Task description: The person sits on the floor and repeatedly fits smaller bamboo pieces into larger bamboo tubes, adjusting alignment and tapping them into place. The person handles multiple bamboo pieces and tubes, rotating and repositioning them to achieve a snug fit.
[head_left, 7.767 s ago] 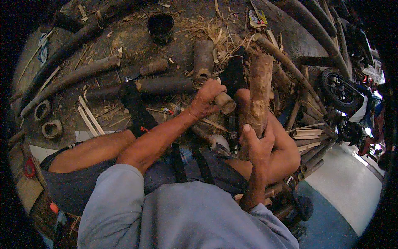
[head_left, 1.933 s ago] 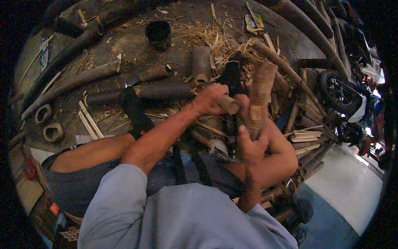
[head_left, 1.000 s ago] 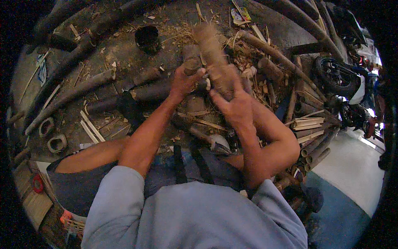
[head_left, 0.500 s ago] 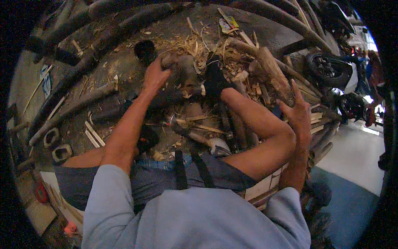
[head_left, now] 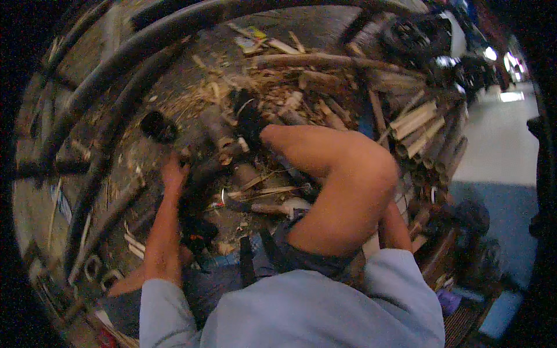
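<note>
Left hand [head_left: 173,174], centre left, blurred: finger opening and any hold can't be told. Black pot [head_left: 158,126] just above it. Right hand hidden behind bent knee [head_left: 365,168]; state can't be told. Brown tube section [head_left: 216,124], upper centre, beside dark-covered foot [head_left: 249,116], perhaps for bracing. Pale split strips [head_left: 415,120] bunched at right, likely kept together.

Blurred left hand [head_left: 173,173] near black container [head_left: 158,127], right hand hidden behind bent leg [head_left: 348,174]
</note>
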Tool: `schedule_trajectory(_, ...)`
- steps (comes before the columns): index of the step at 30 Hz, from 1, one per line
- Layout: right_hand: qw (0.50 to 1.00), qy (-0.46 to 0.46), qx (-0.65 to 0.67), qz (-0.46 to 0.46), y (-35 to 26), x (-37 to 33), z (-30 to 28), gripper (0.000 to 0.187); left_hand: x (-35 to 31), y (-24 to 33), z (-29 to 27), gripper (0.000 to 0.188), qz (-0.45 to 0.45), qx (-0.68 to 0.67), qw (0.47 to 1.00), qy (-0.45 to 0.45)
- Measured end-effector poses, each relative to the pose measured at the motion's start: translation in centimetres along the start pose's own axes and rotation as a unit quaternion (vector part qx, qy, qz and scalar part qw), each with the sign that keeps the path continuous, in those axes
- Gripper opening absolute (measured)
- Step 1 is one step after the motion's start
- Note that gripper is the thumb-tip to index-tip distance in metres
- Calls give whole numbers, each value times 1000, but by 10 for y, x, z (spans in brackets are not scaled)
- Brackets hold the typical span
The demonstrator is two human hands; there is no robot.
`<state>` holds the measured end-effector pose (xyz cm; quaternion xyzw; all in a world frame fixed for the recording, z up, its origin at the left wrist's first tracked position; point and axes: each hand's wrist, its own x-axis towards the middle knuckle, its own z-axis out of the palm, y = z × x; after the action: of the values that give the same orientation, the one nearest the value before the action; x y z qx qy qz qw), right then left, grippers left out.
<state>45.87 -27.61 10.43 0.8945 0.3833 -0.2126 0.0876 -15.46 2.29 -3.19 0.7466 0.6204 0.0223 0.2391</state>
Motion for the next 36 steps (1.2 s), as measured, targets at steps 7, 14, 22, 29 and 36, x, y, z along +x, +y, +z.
schedule_trajectory(7, 995, 93, 40, -13, -26, -10, 65, 73, -30, 39, -7, 75, 155, 103, 969, 166)
schedule_trajectory(14, 935, 337, 49, -102, -59, -42, 72, 54, -70, 91, -3, 72, 185, 232, 955, -11)
schedule_trajectory(22, 965, 225, 104, -81, -81, -76, 109, 70, -95, 88, 36, 66, 162, 237, 955, 71)
schedule_trajectory(29, 957, 10, 284, -55, -86, -82, 79, 76, -74, 83, 30, 61, 161, 243, 952, 95)
schedule_trajectory(36, 847, -136, 513, -38, -122, -109, 59, 78, -65, 69, 26, 56, 122, 221, 966, 63)
